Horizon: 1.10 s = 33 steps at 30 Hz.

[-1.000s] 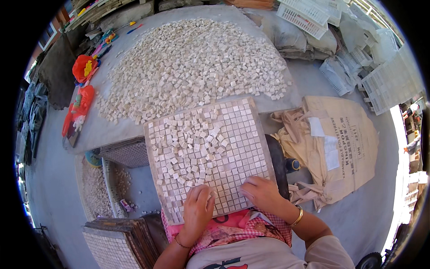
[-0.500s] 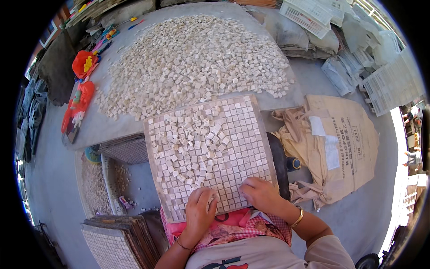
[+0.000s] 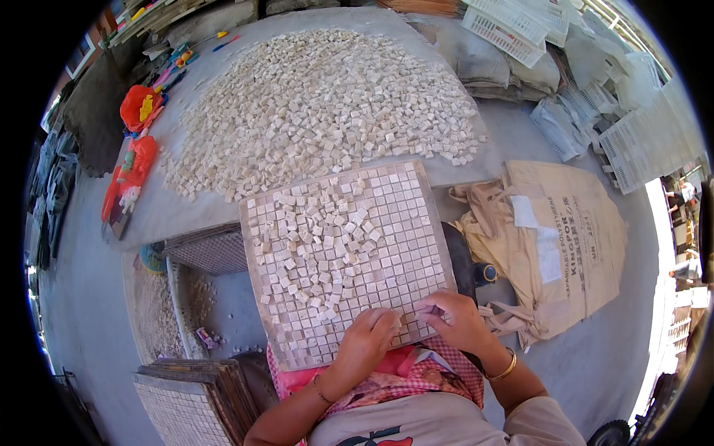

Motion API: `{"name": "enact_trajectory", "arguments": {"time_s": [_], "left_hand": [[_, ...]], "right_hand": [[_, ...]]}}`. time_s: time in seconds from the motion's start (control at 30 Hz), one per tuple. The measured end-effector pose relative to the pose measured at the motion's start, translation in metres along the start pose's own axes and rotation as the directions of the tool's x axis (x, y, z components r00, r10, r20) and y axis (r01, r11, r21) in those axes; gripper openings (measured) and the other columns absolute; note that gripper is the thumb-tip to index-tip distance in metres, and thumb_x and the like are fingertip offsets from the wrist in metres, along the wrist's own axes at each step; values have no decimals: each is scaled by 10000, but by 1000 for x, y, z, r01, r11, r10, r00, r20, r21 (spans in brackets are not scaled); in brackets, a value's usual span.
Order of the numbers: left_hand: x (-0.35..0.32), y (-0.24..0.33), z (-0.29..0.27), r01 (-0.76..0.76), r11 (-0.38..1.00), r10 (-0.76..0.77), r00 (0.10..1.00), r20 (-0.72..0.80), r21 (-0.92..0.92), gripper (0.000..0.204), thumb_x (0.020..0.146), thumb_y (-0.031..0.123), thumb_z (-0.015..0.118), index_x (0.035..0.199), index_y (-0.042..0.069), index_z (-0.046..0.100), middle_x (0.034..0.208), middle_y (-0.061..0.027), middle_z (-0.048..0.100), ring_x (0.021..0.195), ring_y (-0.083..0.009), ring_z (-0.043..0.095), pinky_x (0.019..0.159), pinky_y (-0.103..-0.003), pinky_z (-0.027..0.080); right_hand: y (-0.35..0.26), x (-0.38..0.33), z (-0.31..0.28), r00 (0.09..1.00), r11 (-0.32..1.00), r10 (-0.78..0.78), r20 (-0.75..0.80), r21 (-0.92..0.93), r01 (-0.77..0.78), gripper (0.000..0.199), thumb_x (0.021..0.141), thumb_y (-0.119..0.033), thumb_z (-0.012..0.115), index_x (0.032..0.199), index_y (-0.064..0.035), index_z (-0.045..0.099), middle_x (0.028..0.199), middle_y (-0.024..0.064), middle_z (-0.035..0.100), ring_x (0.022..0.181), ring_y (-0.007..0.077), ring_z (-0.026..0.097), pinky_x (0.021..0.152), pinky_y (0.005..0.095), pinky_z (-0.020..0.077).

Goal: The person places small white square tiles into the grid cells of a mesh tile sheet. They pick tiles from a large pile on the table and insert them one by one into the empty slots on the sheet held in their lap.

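— Since the grid board (image 3: 416, 223) leans from the lap up against the table (image 3: 156, 208), where do the hands sit?

— At its near edge. The left hand (image 3: 366, 343) lies palm down, fingers curled on the set tiles; the right hand (image 3: 455, 321) pinches narrowly at one small tile, though I cannot tell if it grips it.

— Why the loose tiles (image 3: 320, 238) on the board?

— Likely for short reach; they lie mid-board, left of the filled rows.

— And farther?

— The big tile heap (image 3: 320, 111) covers the table, with red toys (image 3: 137, 160) far left and a tan sack (image 3: 565, 238) right.
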<state>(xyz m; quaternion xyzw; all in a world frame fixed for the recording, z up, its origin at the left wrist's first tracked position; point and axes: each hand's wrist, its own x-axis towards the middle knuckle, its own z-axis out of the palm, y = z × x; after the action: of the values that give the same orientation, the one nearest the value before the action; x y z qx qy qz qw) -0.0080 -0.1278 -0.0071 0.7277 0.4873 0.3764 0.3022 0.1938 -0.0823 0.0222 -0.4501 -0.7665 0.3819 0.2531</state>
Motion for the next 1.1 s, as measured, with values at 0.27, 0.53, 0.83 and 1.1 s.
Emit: {"name": "enact_trajectory", "arguments": {"time_s": [0.27, 0.53, 0.83, 1.1], "left_hand": [[9, -4, 14, -89, 993, 83, 993, 82, 77, 294, 736, 32, 667, 1015, 2, 580, 918, -152, 579, 850, -341, 551, 740, -416, 464], [1, 2, 14, 235, 944, -211, 970, 125, -232, 243, 853, 100, 622, 1063, -6, 563, 990, -119, 609, 890, -278, 590, 781, -355, 484], [-12, -6, -35, 466, 106, -621, 721, 307, -879, 173, 945, 125, 510, 1055, 5, 567, 949, -58, 602, 843, -133, 571, 769, -273, 481], [-30, -27, -71, 347, 422, -698, 714, -56, -838, 94, 872, -12, 491, 907, 5, 576, 843, -46, 585, 765, -98, 528, 726, -240, 446]], "right_hand": [[5, -24, -11, 985, 969, 161, -56, 200, -147, 176, 791, -50, 676, 950, 8, 627, 825, 109, 639, 734, 188, 635, 676, 291, 502], [3, -21, -6, 989, 929, 147, -7, 343, -136, 171, 803, -60, 669, 951, 10, 623, 842, 114, 645, 744, 193, 636, 671, 288, 501], [10, 0, 3, 989, 995, -69, -131, 57, 77, 122, 811, -45, 637, 924, -11, 606, 827, 128, 627, 732, 286, 610, 652, 336, 491], [2, 31, 34, 982, 982, -185, -33, -51, 184, 144, 792, -71, 650, 925, -37, 605, 850, 116, 602, 784, 303, 602, 688, 372, 494]]}}
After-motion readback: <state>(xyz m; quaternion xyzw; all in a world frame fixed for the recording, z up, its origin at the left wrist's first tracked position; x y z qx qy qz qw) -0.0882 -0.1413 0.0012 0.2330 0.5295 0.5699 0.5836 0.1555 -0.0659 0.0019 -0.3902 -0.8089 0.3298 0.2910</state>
